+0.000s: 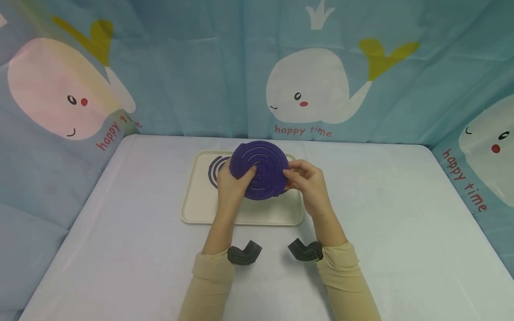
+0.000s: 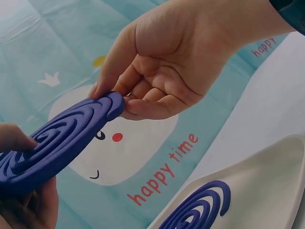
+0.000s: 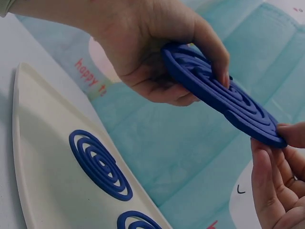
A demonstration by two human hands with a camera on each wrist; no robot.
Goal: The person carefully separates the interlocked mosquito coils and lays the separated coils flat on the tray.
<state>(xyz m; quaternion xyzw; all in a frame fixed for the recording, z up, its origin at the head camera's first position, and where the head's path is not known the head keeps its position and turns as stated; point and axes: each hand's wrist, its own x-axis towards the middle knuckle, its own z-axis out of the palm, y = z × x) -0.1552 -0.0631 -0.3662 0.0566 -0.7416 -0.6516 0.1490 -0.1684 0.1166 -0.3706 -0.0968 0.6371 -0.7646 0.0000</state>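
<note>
One worktop (image 1: pixel 120 249), covered in white, is shown beneath both hands, and one whale-printed backdrop (image 1: pixel 321 89) is seen beyond them. One cream tray (image 1: pixel 201 214) is laid on the worktop directly under the hands, its long axis running from side to side.

One purple spiral disc (image 1: pixel 261 169) is held above the tray, between the hands. It is round, so no long axis can be given; its grooved face is tilted up towards the head camera. The left hand (image 1: pixel 233 180) is closed on the disc's left edge, with the thumb laid across the grooved face and the fingers curled beneath. The right hand (image 1: pixel 309 185) is pinched on the right edge between thumb and fingers.

On the tray, below and behind the held disc, further purple spiral coils (image 3: pixel 100 164) are laid flat. At least two are counted in the right wrist view; the rest are hidden by the disc, so the full count cannot be told.
</note>
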